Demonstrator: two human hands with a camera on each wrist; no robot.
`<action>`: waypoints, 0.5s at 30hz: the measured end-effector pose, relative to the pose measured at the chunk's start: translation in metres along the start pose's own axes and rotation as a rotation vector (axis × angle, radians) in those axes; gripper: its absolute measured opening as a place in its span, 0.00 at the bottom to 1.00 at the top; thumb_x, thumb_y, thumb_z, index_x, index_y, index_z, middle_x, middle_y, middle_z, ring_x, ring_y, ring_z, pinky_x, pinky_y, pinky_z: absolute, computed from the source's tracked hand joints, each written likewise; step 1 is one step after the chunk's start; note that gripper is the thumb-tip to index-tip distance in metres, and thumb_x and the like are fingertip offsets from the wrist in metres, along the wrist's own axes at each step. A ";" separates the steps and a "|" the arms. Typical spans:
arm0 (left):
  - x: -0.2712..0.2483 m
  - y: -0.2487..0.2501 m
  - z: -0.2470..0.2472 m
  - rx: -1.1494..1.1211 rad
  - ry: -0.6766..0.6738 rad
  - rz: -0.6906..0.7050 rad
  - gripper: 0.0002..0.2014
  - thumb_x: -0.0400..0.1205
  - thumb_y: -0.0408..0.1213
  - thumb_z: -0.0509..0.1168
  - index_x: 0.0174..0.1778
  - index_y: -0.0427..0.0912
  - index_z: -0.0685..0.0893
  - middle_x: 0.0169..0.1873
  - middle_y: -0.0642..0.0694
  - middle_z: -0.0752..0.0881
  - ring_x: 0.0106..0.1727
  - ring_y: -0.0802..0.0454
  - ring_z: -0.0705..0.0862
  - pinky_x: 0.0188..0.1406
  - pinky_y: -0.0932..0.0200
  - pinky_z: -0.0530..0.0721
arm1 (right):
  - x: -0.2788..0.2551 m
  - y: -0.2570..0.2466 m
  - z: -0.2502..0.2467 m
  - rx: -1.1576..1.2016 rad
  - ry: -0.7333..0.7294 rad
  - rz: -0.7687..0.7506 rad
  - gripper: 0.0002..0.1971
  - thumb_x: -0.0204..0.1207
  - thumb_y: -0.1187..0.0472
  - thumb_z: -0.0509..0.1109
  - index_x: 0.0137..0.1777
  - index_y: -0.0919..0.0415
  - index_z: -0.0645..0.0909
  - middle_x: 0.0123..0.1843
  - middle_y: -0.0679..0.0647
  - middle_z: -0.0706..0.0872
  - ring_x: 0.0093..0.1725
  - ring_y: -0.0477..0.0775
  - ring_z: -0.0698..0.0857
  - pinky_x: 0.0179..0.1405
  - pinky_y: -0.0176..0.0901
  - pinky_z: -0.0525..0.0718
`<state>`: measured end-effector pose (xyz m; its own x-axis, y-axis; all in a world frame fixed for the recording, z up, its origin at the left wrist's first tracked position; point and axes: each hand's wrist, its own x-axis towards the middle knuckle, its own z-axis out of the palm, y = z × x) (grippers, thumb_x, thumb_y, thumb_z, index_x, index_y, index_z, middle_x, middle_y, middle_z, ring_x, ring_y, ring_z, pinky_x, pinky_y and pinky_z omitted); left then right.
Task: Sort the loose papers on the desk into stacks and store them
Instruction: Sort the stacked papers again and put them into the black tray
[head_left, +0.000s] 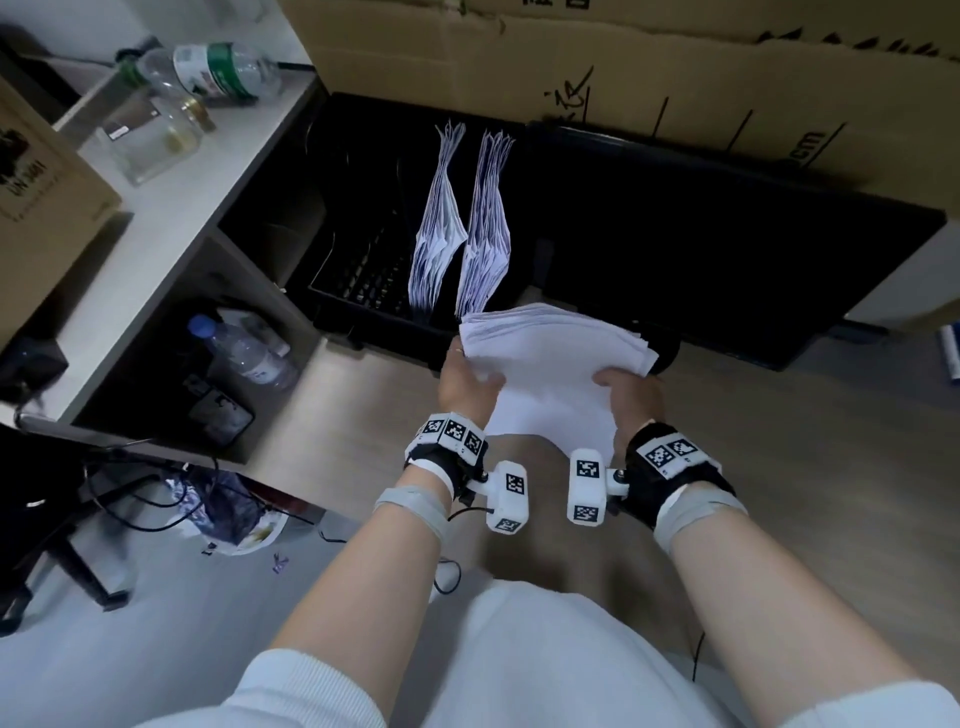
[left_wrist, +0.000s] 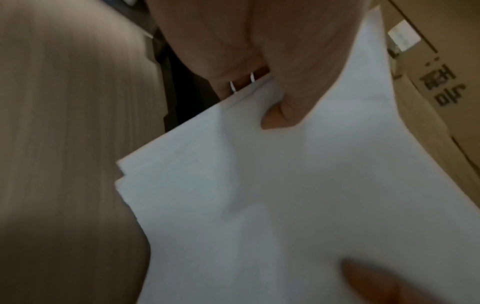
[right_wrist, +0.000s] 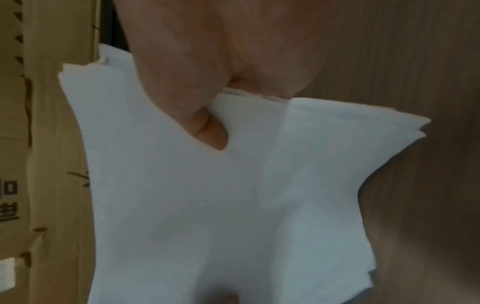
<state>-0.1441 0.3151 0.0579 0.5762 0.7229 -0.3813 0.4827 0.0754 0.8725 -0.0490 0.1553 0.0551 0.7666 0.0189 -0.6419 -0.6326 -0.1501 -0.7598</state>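
I hold a thick stack of white paper (head_left: 550, 358) in both hands above the wooden desk, just in front of a black file organizer (head_left: 343, 270). My left hand (head_left: 467, 376) grips the stack's left edge, thumb on top (left_wrist: 278, 117). My right hand (head_left: 631, 397) grips the right edge, thumb on top (right_wrist: 207, 131). The stack (left_wrist: 285, 195) sags between the hands and its sheets fan out unevenly at the corners (right_wrist: 405, 125). Two bundles of printed papers (head_left: 462, 228) stand upright in slots of the organizer, behind the held stack.
Large cardboard boxes (head_left: 675, 67) rise behind the organizer. A white shelf unit (head_left: 171, 208) at left carries empty bottles (head_left: 223, 70) and a glass jar (head_left: 156, 137); a water bottle (head_left: 244, 353) lies in its lower compartment. Bare desk (head_left: 779, 441) shows at right.
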 end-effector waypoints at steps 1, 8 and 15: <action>0.001 0.004 -0.001 -0.055 0.050 -0.027 0.22 0.75 0.22 0.69 0.65 0.41 0.81 0.48 0.46 0.88 0.52 0.45 0.88 0.60 0.45 0.88 | -0.001 -0.003 0.000 0.022 0.025 -0.007 0.08 0.70 0.66 0.76 0.49 0.62 0.85 0.42 0.57 0.87 0.41 0.60 0.85 0.43 0.53 0.84; 0.000 0.022 -0.002 -0.309 -0.013 0.048 0.14 0.74 0.18 0.68 0.47 0.41 0.86 0.40 0.45 0.87 0.40 0.51 0.84 0.41 0.57 0.84 | -0.004 -0.008 -0.011 0.043 0.041 -0.169 0.08 0.69 0.66 0.74 0.49 0.62 0.86 0.41 0.54 0.88 0.41 0.58 0.86 0.40 0.46 0.82; 0.010 -0.027 0.002 -0.003 -0.105 -0.231 0.16 0.76 0.31 0.77 0.58 0.34 0.85 0.47 0.40 0.88 0.47 0.42 0.87 0.43 0.54 0.83 | 0.007 0.038 0.004 -0.170 -0.031 -0.088 0.08 0.71 0.67 0.79 0.48 0.60 0.85 0.41 0.49 0.89 0.39 0.51 0.88 0.41 0.42 0.82</action>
<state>-0.1498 0.3189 0.0300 0.5162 0.6107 -0.6005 0.6077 0.2328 0.7592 -0.0684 0.1536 0.0211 0.8128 0.0697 -0.5783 -0.5330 -0.3115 -0.7867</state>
